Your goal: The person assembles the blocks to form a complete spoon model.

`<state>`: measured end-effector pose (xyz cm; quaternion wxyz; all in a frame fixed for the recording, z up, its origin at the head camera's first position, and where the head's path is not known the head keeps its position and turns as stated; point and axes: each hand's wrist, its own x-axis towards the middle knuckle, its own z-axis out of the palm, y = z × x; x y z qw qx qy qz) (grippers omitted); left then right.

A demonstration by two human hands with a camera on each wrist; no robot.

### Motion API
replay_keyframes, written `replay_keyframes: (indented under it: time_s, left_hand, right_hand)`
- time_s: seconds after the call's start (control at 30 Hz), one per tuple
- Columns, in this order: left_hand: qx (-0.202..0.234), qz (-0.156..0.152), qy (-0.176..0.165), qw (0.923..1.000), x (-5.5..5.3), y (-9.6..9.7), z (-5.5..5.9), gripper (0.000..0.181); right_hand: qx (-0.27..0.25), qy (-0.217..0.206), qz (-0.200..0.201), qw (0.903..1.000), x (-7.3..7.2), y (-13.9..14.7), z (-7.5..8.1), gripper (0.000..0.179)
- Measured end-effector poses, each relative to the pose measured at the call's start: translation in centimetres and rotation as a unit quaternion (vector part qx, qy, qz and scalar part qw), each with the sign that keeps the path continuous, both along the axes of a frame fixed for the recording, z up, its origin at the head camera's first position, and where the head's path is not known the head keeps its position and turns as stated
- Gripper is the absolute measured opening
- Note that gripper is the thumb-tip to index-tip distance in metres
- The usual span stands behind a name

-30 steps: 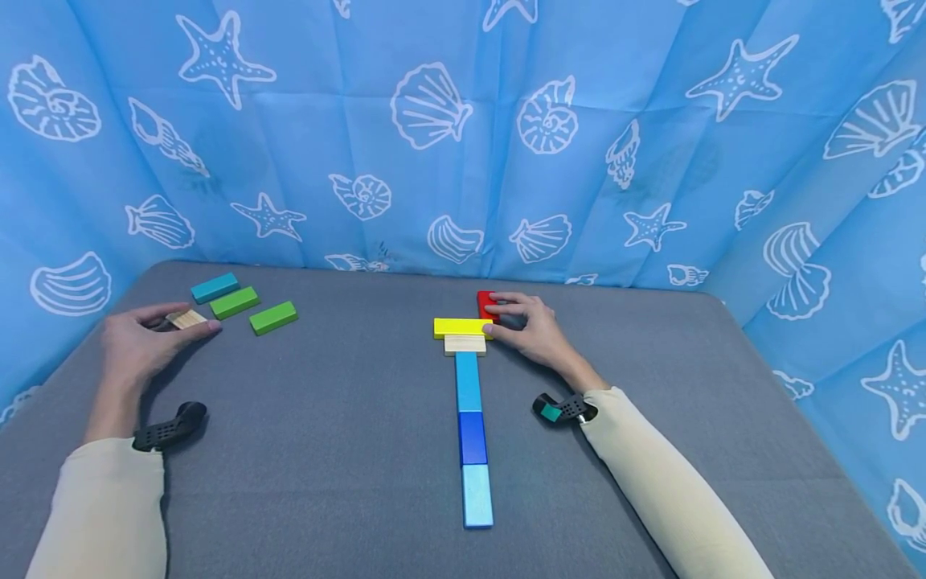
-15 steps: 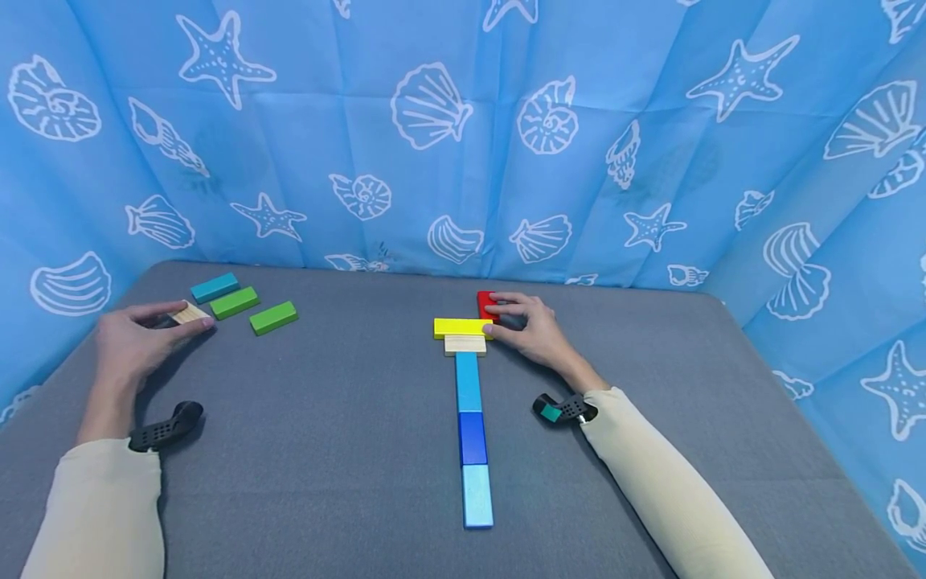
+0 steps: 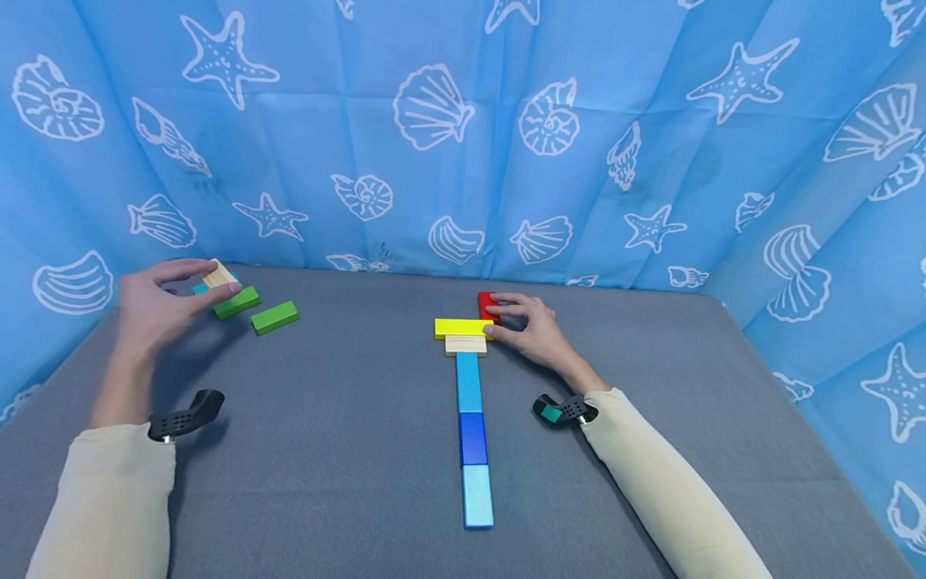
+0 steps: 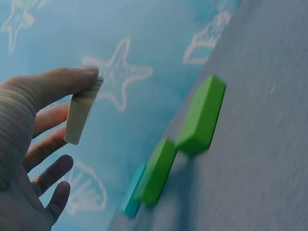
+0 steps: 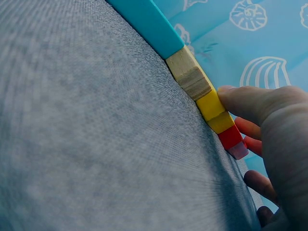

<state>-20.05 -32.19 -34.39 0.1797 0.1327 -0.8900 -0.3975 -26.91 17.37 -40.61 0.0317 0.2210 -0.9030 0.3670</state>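
Note:
My left hand (image 3: 162,310) pinches a plain wooden block (image 4: 84,113) between thumb and fingers, raised and tilted at the back left. Behind and below it lie a teal block (image 4: 132,192), partly covered in the head view, and a green block (image 3: 237,302). A second green block (image 3: 275,318) lies to their right. My right hand (image 3: 531,326) rests at the top of a block row, its thumb at the right end of a yellow block (image 3: 457,327) and its fingers against a red block (image 3: 487,305). Below the yellow one is another wooden block (image 3: 465,345).
From the wooden block a straight line runs toward me: a light blue block (image 3: 468,382), a dark blue block (image 3: 473,438) and a pale blue block (image 3: 477,496). The grey table (image 3: 325,450) ends at a blue shell-print curtain (image 3: 304,121).
My left hand has lifted the wooden block off the table and moved it up and right, over the teal block. The right hand has kept its place.

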Motion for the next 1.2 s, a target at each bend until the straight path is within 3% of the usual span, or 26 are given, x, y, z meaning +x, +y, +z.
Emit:
replay_keyframes:
  time_s: [0.27, 0.6, 0.93, 1.2]
  left_hand:
    - [-0.004, -0.094, 0.031, 0.9951, -0.7, 3.8, 0.9, 0.065]
    - [-0.010, -0.191, 0.041, 0.9808, -1.3, 8.1, 1.2, 0.058]
    - [-0.014, -0.269, 0.018, 0.9627, -2.3, 12.2, -0.2, 0.054]
    - [-0.017, -0.316, -0.023, 0.9484, -4.3, 16.6, -1.5, 0.055]
  right_hand:
    - [0.001, -0.001, -0.001, 1.0000, 0.1, 0.1, 0.0, 0.044]
    - [-0.005, -0.005, -0.001, 1.0000, 0.1, -0.1, 0.0, 0.043]
    - [-0.006, -0.003, 0.001, 1.0000, -0.1, 0.0, 0.1, 0.043]
    - [-0.005, 0.000, 0.000, 1.0000, -0.1, -0.1, 0.1, 0.043]
